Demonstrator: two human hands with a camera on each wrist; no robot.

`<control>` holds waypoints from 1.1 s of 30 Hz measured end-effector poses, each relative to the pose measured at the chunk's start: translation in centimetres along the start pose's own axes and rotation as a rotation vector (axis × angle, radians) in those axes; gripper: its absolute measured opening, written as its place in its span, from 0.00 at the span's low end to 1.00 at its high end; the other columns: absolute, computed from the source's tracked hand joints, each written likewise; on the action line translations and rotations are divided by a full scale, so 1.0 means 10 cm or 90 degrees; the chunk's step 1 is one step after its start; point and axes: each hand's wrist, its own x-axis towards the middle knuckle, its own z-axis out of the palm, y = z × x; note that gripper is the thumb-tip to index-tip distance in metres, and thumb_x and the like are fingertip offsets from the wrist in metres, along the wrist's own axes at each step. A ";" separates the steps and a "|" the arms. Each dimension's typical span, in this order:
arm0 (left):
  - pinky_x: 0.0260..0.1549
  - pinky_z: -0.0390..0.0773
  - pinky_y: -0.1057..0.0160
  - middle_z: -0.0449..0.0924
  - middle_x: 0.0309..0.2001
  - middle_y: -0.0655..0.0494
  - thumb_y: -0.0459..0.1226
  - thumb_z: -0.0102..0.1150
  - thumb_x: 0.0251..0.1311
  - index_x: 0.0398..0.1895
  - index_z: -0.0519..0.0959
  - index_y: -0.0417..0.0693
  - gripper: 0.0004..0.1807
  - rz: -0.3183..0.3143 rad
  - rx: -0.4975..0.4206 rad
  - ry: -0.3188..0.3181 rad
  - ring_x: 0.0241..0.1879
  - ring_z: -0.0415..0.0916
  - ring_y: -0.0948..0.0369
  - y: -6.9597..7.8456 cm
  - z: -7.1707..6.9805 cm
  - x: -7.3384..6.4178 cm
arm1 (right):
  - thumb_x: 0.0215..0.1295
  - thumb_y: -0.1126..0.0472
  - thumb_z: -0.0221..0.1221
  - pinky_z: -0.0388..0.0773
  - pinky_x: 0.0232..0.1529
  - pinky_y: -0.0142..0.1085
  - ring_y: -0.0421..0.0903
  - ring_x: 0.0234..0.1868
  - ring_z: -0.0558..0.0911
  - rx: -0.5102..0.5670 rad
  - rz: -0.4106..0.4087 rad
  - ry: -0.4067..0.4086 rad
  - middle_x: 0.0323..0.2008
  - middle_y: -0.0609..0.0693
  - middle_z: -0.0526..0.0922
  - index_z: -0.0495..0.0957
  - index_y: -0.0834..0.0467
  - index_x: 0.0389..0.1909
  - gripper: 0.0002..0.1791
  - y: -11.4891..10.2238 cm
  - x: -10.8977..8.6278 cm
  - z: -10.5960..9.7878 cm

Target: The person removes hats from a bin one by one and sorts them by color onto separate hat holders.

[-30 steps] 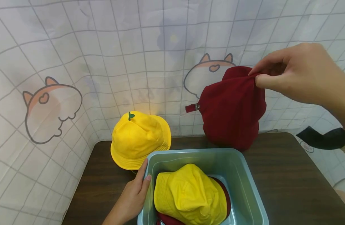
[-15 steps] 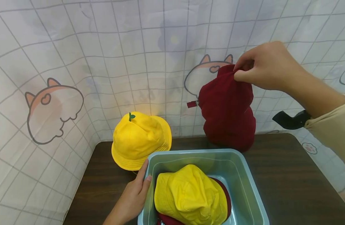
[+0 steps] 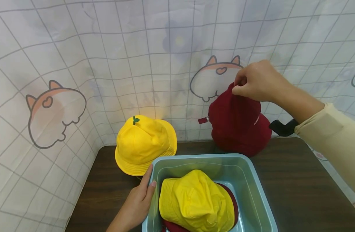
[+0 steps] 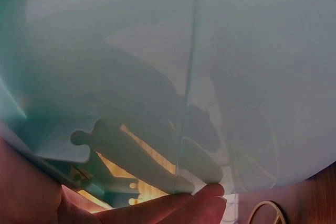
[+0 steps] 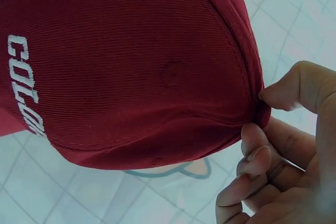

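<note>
Head cam: R hand (image 3: pixel 256 80) at approx 2 o'clock pinches red cap (image 3: pixel 235 119) by top of crown, thumb vs fingers; cap sits at 1 o'clock from pale blue-green basin (image 3: pixel 201 156), just beyond its far rim. Bottom edge partly behind that rim, so can't tell if it touches dark wood-grain table (image 3: pixel 304 187). Short strap (image 3: pixel 204 120) w/ metal buckle sticks out at cap's 9 o'clock, seen in this view only.

L hand (image 3: pixel 136 201) at basin's 9 o'clock, fingers straight along outer wall, thumb tip by rim. Inside basin: crumpled yellow hat (image 3: pixel 197 199) on top of dk red fabric (image 3: pixel 172 226), which peeks out at its 3 and 7 o'clock. Outside, at basin's 10 o'clock, yellow bucket hat (image 3: pixel 145 140) w/ green sprout (image 3: pixel 135 120) on crown. Grid-pattern backdrop (image 3: pixel 122 64) w/ cartoon animals behind.

R wrist cam adds what head cam can't resolve: white embroidered letters (image 5: pixel 25 82) at 9 o'clock, "COLO" + a cut-off char; from head they're a pale fleck. Also a stitched eyelet (image 5: pixel 171 73) near ctr, and pinch close up at 4 o'clock.

L wrist cam: mostly glossy basin wall w/ reflections, fingertips touching it at 5 o'clock; thin tan loop (image 4: pixel 268 203) below, can't tell what it is
</note>
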 end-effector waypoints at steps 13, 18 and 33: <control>0.60 0.76 0.43 0.79 0.62 0.39 0.48 0.40 0.82 0.83 0.49 0.59 0.32 0.006 0.007 0.010 0.58 0.79 0.54 0.01 0.00 0.01 | 0.66 0.54 0.60 0.80 0.27 0.39 0.52 0.36 0.81 -0.014 0.000 -0.052 0.30 0.54 0.87 0.88 0.60 0.37 0.14 0.16 -0.05 0.04; 0.61 0.76 0.43 0.76 0.66 0.39 0.47 0.41 0.82 0.83 0.49 0.60 0.32 0.001 0.008 0.007 0.60 0.78 0.53 0.01 0.00 0.02 | 0.65 0.55 0.61 0.76 0.27 0.37 0.49 0.33 0.80 -0.017 0.001 -0.054 0.27 0.50 0.86 0.89 0.57 0.34 0.11 0.24 -0.12 0.16; 0.60 0.76 0.43 0.77 0.65 0.39 0.48 0.40 0.82 0.83 0.49 0.59 0.32 0.004 0.009 0.007 0.59 0.79 0.53 -0.01 -0.01 0.04 | 0.63 0.58 0.63 0.74 0.30 0.39 0.48 0.32 0.78 0.012 0.013 -0.078 0.23 0.47 0.82 0.88 0.57 0.35 0.08 0.36 -0.28 0.51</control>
